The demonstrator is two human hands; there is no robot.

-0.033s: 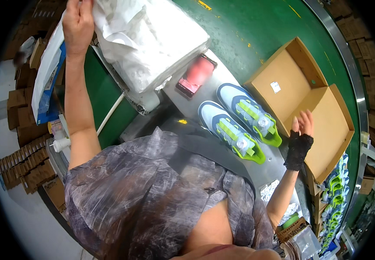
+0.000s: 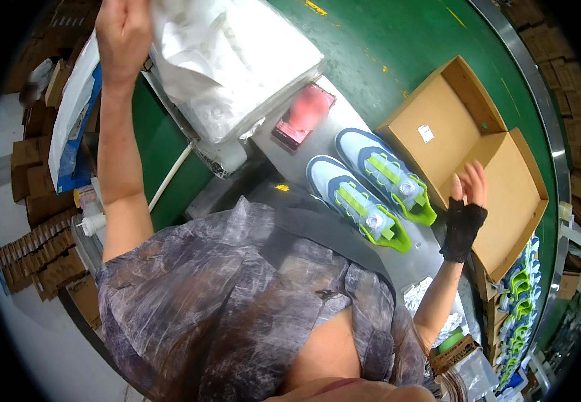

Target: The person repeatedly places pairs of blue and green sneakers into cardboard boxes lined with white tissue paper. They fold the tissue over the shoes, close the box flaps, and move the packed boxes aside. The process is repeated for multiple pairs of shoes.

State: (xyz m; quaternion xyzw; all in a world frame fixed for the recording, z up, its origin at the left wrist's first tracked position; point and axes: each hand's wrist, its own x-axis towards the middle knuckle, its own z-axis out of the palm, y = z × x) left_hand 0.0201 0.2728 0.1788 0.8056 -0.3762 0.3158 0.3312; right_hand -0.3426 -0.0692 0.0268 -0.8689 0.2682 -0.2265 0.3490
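My left hand (image 2: 123,43) is at the far left, fingers curled at the edge of a white tissue paper sheet (image 2: 176,40). That sheet tops a thick stack of white paper (image 2: 263,60), and my fingertips run out of the picture. My right hand (image 2: 468,191), in a black lace fingerless glove (image 2: 463,231), hangs open beside the open brown shoebox (image 2: 451,110), holding nothing. A pair of light blue sneakers with lime green trim lies between my hands: one shoe (image 2: 351,197) nearer me, the other (image 2: 381,167) alongside, close to the box.
A phone (image 2: 304,117) with a lit pinkish screen lies between paper and shoes on the metal table (image 2: 344,107). Beyond runs a green surface (image 2: 377,40). Several more blue-green shoes (image 2: 518,301) stand at the right. Brown cartons (image 2: 35,248) are stacked at the left.
My left hand has shifted slightly up and to the right at the paper's edge. My right hand has risen a little beside the box. Shoes and phone stay put.
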